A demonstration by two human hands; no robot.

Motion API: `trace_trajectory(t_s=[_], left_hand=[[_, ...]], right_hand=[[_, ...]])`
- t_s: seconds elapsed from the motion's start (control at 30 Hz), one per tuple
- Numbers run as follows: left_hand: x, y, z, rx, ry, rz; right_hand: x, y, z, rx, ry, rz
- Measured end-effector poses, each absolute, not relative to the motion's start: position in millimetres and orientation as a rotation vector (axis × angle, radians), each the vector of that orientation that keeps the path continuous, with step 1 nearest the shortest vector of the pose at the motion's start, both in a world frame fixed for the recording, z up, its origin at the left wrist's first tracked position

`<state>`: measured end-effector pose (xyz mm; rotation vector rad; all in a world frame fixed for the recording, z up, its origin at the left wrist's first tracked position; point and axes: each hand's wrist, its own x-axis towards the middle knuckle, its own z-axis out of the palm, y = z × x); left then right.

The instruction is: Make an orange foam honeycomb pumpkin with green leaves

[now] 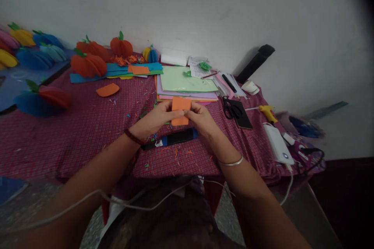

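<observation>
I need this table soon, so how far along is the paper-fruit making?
Done: several finished paper fruits sit at far left. In hand: the left hand and right hand both pinch an orange paper piece. Left, likely: a stack of uncut coloured sheets and a loose orange cut-out lie unused.

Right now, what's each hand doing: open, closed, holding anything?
The left hand is closed, pinching the orange paper piece.
The right hand is closed, pinching the same piece's other side.
</observation>
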<state>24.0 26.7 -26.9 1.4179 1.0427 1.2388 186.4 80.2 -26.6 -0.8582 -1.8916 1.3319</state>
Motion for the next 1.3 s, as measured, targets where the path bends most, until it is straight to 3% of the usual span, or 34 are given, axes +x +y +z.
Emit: trace_trajectory(t_s=[0.1,0.33,0.4,0.6,0.83,1.3], left_hand=[[30.3,25.0,-28.4,1.545,1.245,1.260],[44.4,10.3,-23.0,1.669,1.589,1.264],[42.3,13.5,-22.4,1.631,1.622,1.303],[26.1,29.4,-24.9,1.452,1.396,1.364],[21.9,29.5,-25.4,1.409,1.189,1.316],[38.7,11.8,-22.2,1.775,1.595,1.217]], right_hand=[[185.7,83.6,-26.1,-1.084,-2.049,0.807],[187.1,79.4,-23.7,-1.198,-2.152,0.357],[185.8,79.0,-25.8,-1.147,-2.126,0.409],[181.9,79.4,-29.8,-0.781,-1.861,1.027],[180.6,75.5,-27.0,-0.778,-1.562,1.510],[180.4,81.1,-36.7,-1.073,-1.817,0.930]])
